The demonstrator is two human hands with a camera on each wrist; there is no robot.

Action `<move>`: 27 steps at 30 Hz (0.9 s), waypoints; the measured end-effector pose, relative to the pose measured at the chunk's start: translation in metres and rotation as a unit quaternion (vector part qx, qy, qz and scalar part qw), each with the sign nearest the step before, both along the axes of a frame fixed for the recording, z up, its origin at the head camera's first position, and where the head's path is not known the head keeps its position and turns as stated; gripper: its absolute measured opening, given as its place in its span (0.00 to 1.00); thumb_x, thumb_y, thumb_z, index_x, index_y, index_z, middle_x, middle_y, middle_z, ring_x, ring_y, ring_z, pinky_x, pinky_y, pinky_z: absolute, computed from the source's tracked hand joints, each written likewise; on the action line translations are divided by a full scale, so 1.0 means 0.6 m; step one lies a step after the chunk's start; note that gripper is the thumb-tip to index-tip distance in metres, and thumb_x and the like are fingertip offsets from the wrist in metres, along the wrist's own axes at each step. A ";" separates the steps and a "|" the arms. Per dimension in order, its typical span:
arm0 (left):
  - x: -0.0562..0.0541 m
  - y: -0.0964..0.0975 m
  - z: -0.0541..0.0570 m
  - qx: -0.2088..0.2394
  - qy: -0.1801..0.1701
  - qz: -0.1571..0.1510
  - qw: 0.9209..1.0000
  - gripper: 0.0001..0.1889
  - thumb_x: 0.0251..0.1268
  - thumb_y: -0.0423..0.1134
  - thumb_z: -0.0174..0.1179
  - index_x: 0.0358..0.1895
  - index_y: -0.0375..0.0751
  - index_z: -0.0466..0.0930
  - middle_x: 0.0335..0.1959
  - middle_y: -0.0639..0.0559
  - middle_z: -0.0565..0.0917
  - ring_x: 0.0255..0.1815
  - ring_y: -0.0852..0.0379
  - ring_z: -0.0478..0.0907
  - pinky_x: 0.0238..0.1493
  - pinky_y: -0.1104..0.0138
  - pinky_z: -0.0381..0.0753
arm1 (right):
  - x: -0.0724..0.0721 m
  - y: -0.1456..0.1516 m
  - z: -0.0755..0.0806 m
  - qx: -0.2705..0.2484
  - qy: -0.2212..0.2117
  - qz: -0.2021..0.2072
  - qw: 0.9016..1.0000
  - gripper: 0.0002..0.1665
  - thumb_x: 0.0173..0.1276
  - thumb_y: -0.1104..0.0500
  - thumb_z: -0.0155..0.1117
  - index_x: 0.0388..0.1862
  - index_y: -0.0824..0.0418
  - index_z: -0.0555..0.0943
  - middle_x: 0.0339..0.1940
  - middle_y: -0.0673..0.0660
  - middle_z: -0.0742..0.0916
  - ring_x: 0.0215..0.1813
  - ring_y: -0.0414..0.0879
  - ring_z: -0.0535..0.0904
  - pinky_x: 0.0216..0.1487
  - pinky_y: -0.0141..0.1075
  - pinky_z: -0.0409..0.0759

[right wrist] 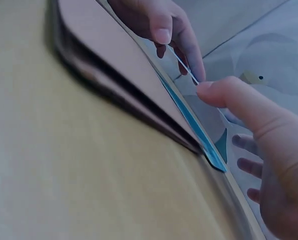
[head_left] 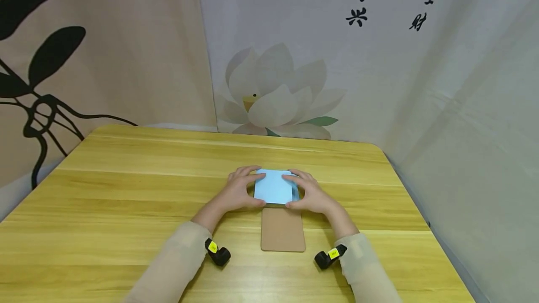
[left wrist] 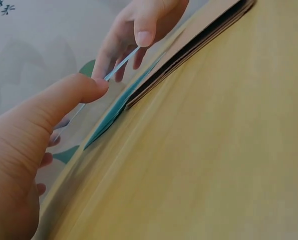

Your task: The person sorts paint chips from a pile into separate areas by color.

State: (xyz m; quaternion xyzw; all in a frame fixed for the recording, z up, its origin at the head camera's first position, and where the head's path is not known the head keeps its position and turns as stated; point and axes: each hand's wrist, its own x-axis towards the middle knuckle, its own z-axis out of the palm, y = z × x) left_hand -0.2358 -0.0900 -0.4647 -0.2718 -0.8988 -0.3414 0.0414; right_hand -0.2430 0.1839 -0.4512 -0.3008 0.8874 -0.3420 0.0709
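A light blue sheet of paper (head_left: 273, 187) is held level between both hands, a little above the table. My left hand (head_left: 243, 190) pinches its left edge, thumb at the near corner and fingers at the far one. At the opposite edge my right hand (head_left: 309, 191) grips it the same way. The wrist views show the sheet edge-on as a thin line. Under it lies a darker blue leaf (left wrist: 108, 120) beside a brown-covered notebook (head_left: 282, 230), whose layered edge (right wrist: 133, 97) stands slightly apart. The sheet hides part of what lies below.
The wooden table (head_left: 126, 228) spreads around the hands. Behind it hangs a pale curtain (head_left: 286, 13) printed with a lotus and dark characters. Black wrist cameras (head_left: 220, 255) with yellow labels are strapped at the sleeve cuffs.
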 end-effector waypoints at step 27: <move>-0.020 0.034 -0.004 -0.066 -0.014 0.005 0.998 0.43 0.46 0.61 0.70 0.66 0.46 0.72 0.71 0.47 0.63 0.70 0.42 0.53 0.63 0.45 0.51 | -0.027 0.033 -0.015 0.036 -0.015 0.004 0.999 0.46 0.55 0.44 0.73 0.72 0.48 0.66 0.76 0.55 0.59 0.75 0.58 0.46 0.65 0.64 0.51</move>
